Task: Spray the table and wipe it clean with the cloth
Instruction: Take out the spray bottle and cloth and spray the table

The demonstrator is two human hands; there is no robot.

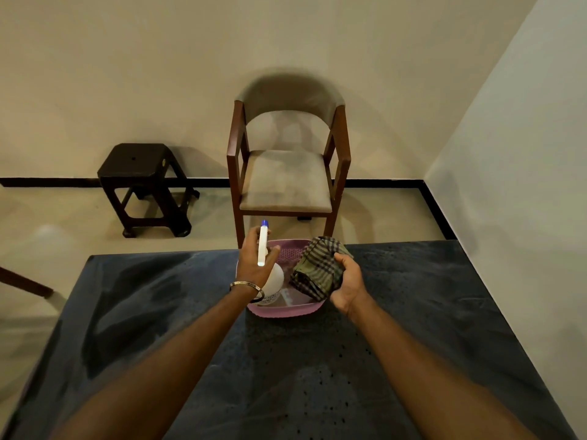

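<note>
The left hand (255, 260) is closed around the neck of a white spray bottle (275, 282), and the right hand (347, 282) grips a bunched checked cloth (319, 268) with curled fingers. Both things are held over a pink plastic basket (282, 309), which stands on the far part of the dark speckled table (413, 312). Behind the table stand a wooden chair (287, 173) and a dark stool (143, 182).
</note>
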